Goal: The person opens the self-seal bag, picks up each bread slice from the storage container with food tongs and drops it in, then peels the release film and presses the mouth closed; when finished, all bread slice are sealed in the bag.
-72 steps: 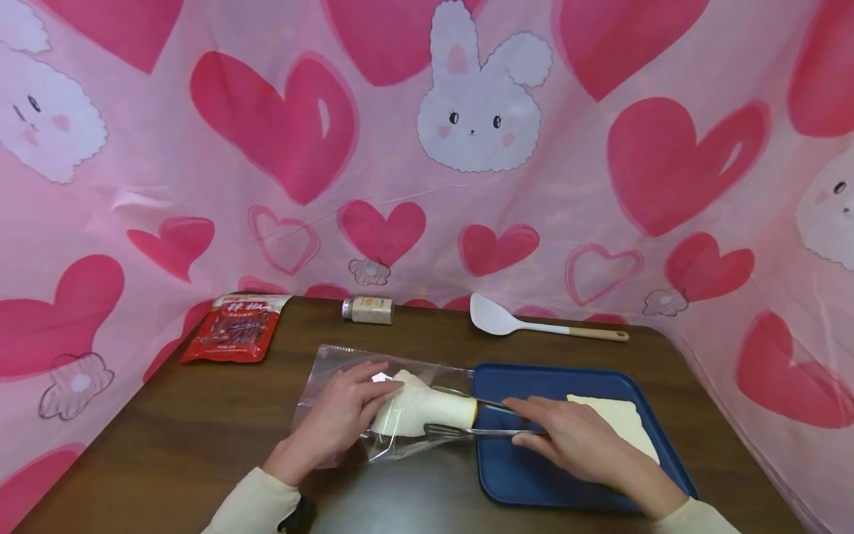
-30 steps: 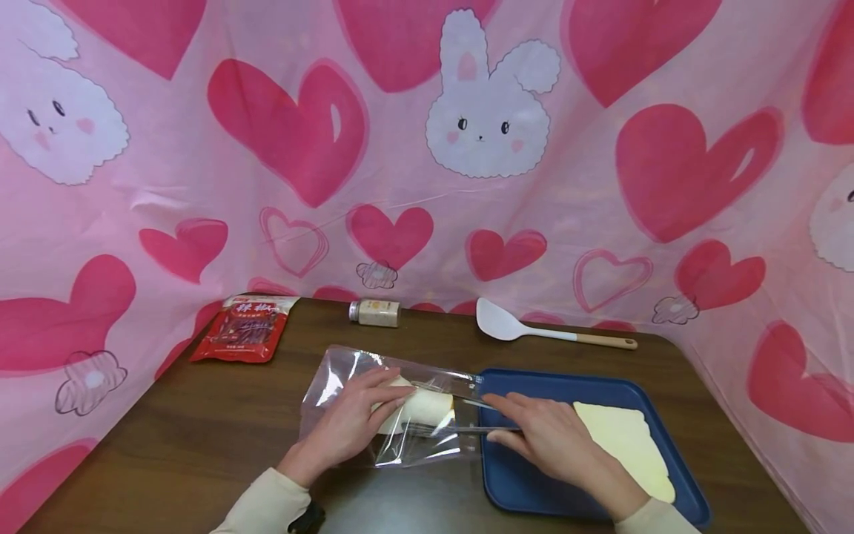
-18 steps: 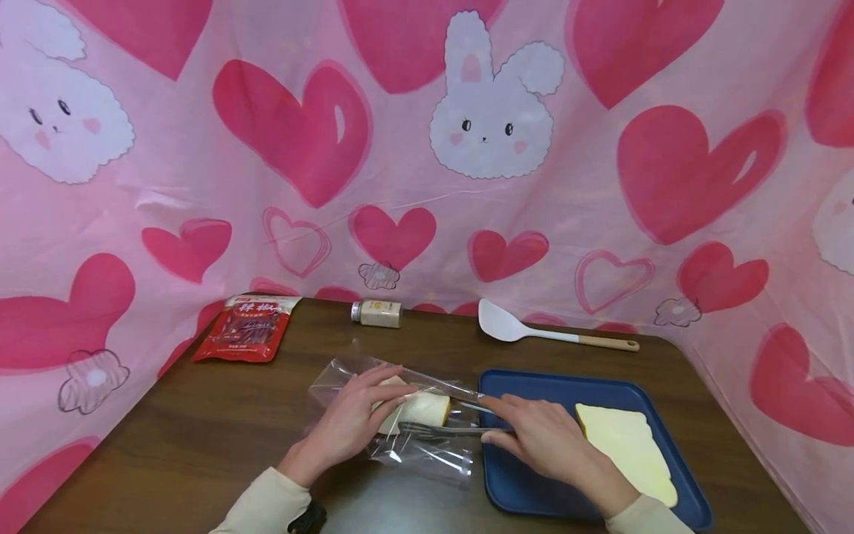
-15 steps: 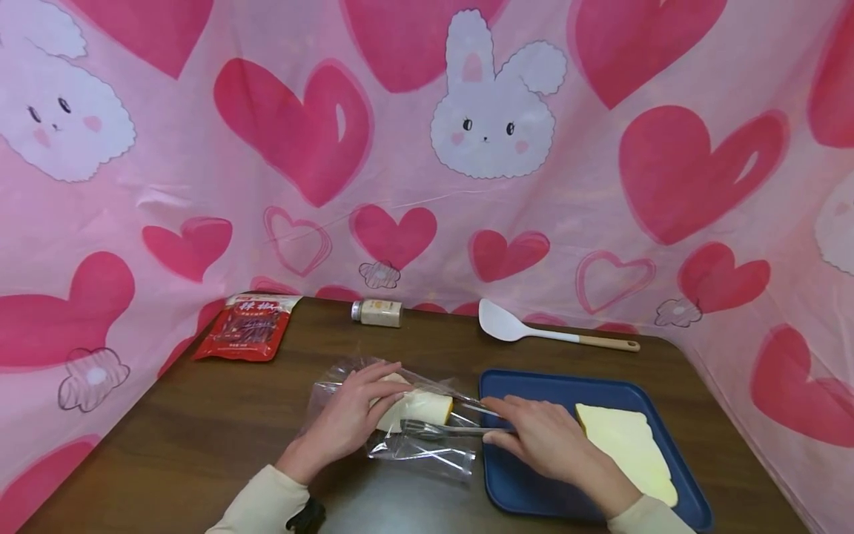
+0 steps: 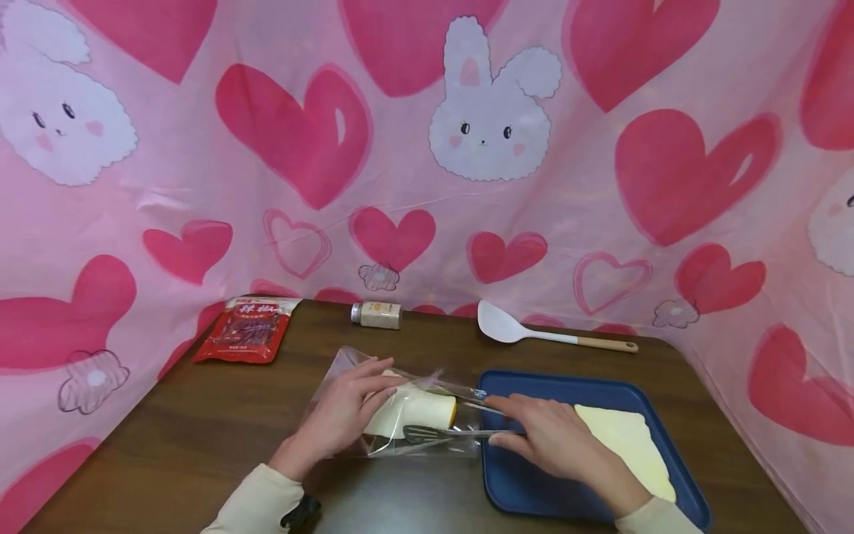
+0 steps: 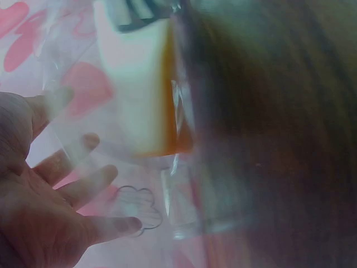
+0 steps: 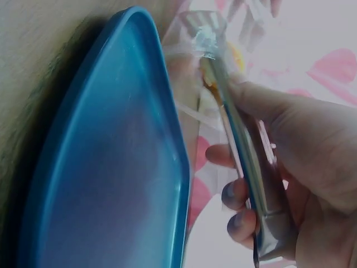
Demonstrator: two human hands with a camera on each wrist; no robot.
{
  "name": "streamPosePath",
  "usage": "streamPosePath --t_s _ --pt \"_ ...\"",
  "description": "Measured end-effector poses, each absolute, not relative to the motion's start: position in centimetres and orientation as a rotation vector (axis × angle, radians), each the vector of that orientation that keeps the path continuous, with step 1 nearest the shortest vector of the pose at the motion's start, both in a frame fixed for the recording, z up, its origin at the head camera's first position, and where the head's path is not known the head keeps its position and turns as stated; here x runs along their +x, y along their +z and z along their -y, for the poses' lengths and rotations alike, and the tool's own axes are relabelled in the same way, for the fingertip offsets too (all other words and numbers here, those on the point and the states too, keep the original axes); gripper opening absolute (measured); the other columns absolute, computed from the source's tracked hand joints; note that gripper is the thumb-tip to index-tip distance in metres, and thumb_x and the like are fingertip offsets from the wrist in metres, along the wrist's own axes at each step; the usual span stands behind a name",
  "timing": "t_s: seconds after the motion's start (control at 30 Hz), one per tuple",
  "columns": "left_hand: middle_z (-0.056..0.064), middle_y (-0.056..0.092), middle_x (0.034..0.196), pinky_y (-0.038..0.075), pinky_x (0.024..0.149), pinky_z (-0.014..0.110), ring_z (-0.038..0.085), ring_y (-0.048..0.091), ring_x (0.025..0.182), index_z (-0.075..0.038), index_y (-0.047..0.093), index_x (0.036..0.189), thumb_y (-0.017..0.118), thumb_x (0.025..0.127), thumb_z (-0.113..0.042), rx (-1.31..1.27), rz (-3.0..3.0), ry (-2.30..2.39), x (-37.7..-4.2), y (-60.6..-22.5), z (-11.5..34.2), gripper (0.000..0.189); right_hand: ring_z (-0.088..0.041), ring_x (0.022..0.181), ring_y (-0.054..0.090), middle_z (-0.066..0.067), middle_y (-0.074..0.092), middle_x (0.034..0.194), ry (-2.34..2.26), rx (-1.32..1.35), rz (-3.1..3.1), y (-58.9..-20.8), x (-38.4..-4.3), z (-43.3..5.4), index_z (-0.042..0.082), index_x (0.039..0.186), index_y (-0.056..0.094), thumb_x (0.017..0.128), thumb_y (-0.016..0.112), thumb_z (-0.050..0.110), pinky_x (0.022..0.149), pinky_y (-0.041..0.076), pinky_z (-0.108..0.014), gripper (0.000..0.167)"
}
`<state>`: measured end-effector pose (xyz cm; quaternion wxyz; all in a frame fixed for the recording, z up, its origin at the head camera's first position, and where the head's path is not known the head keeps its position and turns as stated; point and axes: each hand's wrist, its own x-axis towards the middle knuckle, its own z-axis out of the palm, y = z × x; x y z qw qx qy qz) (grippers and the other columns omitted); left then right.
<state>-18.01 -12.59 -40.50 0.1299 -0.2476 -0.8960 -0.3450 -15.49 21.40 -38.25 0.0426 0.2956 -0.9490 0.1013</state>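
Observation:
In the head view, a folded white bread slice (image 5: 430, 408) with an orange-brown crust lies inside a clear plastic bag (image 5: 336, 371). My left hand (image 5: 343, 408) rests at the bag's left part beside the bread, fingers extended; the left wrist view shows this hand (image 6: 50, 195) with spread fingers against the film, near the blurred bread (image 6: 136, 89). My right hand (image 5: 557, 437) grips metal tongs (image 5: 477, 434), whose slotted ends reach into the bag around the bread. The right wrist view shows the tongs (image 7: 251, 156) between thumb and fingers.
A blue tray (image 5: 527, 486) sits to the right, touching the bag's open end and bearing another bread slice (image 5: 630, 445). Along the back lie a red chili packet (image 5: 247, 334), a seasoning jar (image 5: 377, 314) and a white spatula (image 5: 500, 324) with a wooden handle. Patterned cloth surrounds the table.
Over these seconds the tongs and bread moved left, deeper into the bag. In the last half second the bag's drooping near edge has risen, and my left hand shifted slightly left.

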Motion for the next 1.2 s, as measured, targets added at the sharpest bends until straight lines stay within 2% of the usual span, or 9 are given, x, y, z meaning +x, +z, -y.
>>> streamPosePath --t_s 0.13,0.23,0.33,0.43,0.57,0.93,1.2 --pt "0.014 0.066 0.146 0.04 0.116 0.07 0.042 0.057 0.14 -0.022 0.081 0.122 0.074 0.098 -0.015 -0.738 2.604 -1.002 -18.2 -41.2 12.5 0.025 -0.014 0.092 0.073 0.006 0.077 0.111 0.411 0.908 2.903 -38.4 -15.5 -22.1 0.024 0.142 0.067 0.097 0.066 0.061 0.067 0.057 -0.032 0.058" --pt "0.014 0.066 0.146 0.042 0.114 0.067 0.042 0.057 0.14 -0.022 0.081 0.123 0.074 0.098 -0.015 -0.753 2.589 -0.982 -18.2 -41.6 12.4 0.026 -0.013 0.094 0.072 0.007 0.076 0.111 0.457 0.919 2.888 -38.5 -15.7 -22.3 0.023 0.142 0.067 0.097 0.068 0.059 0.07 0.058 -0.034 0.057" --pt "0.015 0.066 0.145 0.042 0.115 0.068 0.044 0.056 0.141 -0.02 0.081 0.122 0.074 0.098 -0.013 -0.763 2.576 -1.003 -18.2 -41.8 12.2 0.027 -0.016 0.101 0.074 0.005 0.077 0.119 0.452 0.917 2.891 -38.6 -15.9 -22.1 0.024 0.142 0.067 0.097 0.068 0.059 0.073 0.06 -0.037 0.057" --pt "0.016 0.066 0.145 0.034 0.119 0.071 0.046 0.052 0.144 -0.017 0.081 0.123 0.074 0.097 -0.011 -0.78 2.565 -1.034 -18.2 -41.9 12.0 0.027 -0.021 0.109 0.075 0.001 0.076 0.127 0.437 0.917 2.904 -38.6 -15.9 -21.6 0.026 0.143 0.066 0.097 0.064 0.064 0.078 0.062 -0.044 0.059" --pt "0.016 0.066 0.146 0.021 0.122 0.077 0.046 0.047 0.149 -0.015 0.081 0.123 0.075 0.097 -0.01 -0.792 2.569 -1.043 -18.3 -42.0 11.9 0.027 -0.024 0.112 0.075 -0.002 0.075 0.13 0.406 0.915 2.895 -38.4 -16.1 -20.8 0.025 0.142 0.067 0.097 0.063 0.066 0.084 0.062 -0.049 0.061" --pt "0.018 0.066 0.144 0.024 0.123 0.074 0.047 0.052 0.144 -0.015 0.081 0.121 0.073 0.098 -0.009 -0.848 2.574 -0.988 -18.3 -41.9 12.0 0.025 -0.027 0.112 0.075 -0.007 0.073 0.135 0.403 0.921 2.945 -38.5 -16.8 -19.7 0.022 0.143 0.066 0.095 0.071 0.058 0.083 0.062 -0.051 0.06" --pt "0.011 0.066 0.147 0.026 0.123 0.072 0.041 0.053 0.145 -0.021 0.081 0.122 0.074 0.098 -0.015 -0.815 2.572 -1.009 -18.0 -41.5 11.7 0.026 -0.024 0.102 0.075 -0.003 0.076 0.126 0.379 0.942 2.971 -38.8 -16.8 -19.0 0.02 0.141 0.067 0.096 0.072 0.056 0.072 0.059 -0.04 0.058"
